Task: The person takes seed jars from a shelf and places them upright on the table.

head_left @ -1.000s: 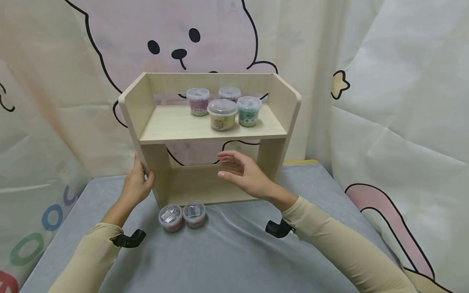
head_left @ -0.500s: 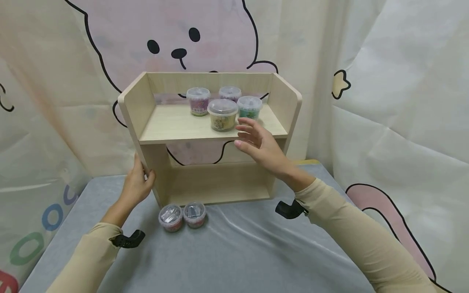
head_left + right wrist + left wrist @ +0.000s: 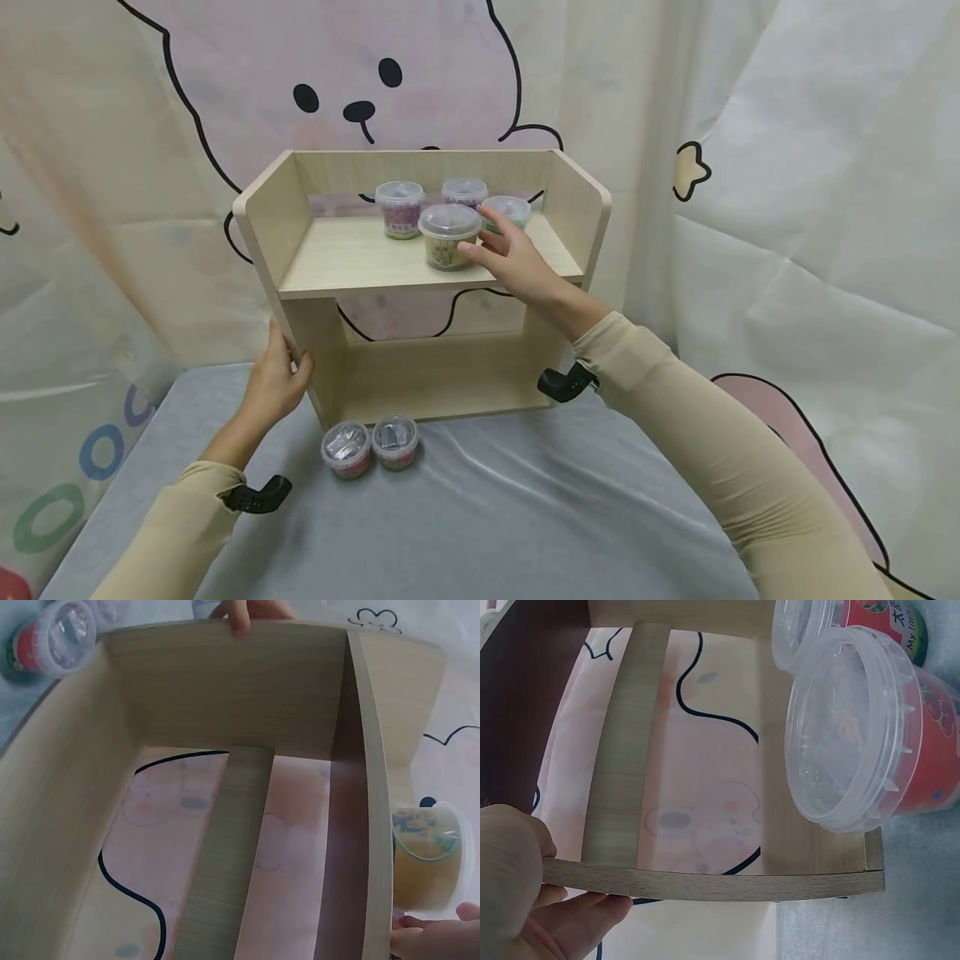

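A pale wooden two-tier shelf (image 3: 431, 290) stands on the table. My left hand (image 3: 273, 379) grips the edge of its left side panel, thumb inside in the left wrist view. On the upper board are a yellow tub (image 3: 447, 242) in front, a green tub (image 3: 512, 210) on the right, a purple tub (image 3: 400, 210) on the left and another purple tub (image 3: 465, 192) behind, all with clear lids. My right hand (image 3: 517, 262) is at the yellow tub's right side, thumb at its front, fingers reaching between it and the green tub, which they partly hide.
Two red tubs with clear lids, a left one (image 3: 347, 450) and a right one (image 3: 395, 442), stand on the grey cloth (image 3: 465, 517) before the shelf's lower left. A printed curtain (image 3: 600, 108) hangs close behind the shelf.
My right hand has risen from in front of the lower compartment to the upper board and moved in to the yellow tub. My left hand keeps its place on the side panel.
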The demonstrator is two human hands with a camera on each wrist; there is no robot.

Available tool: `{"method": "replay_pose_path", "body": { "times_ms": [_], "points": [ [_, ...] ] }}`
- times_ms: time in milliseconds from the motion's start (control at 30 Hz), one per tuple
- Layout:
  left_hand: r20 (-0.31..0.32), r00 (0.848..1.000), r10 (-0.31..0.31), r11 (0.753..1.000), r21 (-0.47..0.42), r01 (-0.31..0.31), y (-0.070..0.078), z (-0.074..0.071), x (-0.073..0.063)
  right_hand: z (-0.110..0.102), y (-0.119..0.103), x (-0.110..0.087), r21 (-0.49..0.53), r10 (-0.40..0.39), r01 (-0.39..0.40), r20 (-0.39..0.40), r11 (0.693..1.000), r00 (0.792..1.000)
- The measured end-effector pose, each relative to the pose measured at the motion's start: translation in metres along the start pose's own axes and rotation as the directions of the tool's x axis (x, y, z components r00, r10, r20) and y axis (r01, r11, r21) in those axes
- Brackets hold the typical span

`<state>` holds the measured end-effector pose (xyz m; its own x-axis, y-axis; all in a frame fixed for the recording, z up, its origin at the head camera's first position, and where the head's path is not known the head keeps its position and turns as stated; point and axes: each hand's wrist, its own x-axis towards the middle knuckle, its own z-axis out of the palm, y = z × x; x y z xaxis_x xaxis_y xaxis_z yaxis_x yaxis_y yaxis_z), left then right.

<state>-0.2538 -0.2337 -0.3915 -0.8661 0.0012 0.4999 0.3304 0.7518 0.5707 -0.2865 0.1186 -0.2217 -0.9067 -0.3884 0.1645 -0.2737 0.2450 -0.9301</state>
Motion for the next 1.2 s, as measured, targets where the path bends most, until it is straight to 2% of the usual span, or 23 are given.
{"method": "replay_pose_path", "body": {
  "times_ms": [233,533,733,933,1200],
  "points": [
    [-0.025,0.999,0.023,1.000,0.010,-0.023,0.002,0.000,-0.002,0.009,-0.003,0.020,0.036,0.017,-0.017,-0.010,0.999,1.000],
    [-0.009,0.999,0.038,0.999,-0.003,-0.038,0.002,0.002,0.000,0.009,0.000,0.031,0.034,0.024,-0.023,-0.029,0.999,0.999],
    [-0.008,0.999,0.054,0.998,-0.016,-0.054,0.004,0.001,0.005,0.006,-0.005,0.034,0.014,0.021,-0.021,-0.038,1.000,0.999],
    [0.009,0.999,0.032,0.999,0.000,-0.032,0.002,-0.001,0.001,0.009,-0.005,0.033,0.001,0.031,-0.031,-0.037,1.000,0.999],
    [0.014,1.000,0.020,1.000,-0.008,-0.020,0.001,-0.003,-0.002,0.011,-0.006,0.026,0.081,0.019,-0.019,-0.005,0.997,1.000]
  ]
}}
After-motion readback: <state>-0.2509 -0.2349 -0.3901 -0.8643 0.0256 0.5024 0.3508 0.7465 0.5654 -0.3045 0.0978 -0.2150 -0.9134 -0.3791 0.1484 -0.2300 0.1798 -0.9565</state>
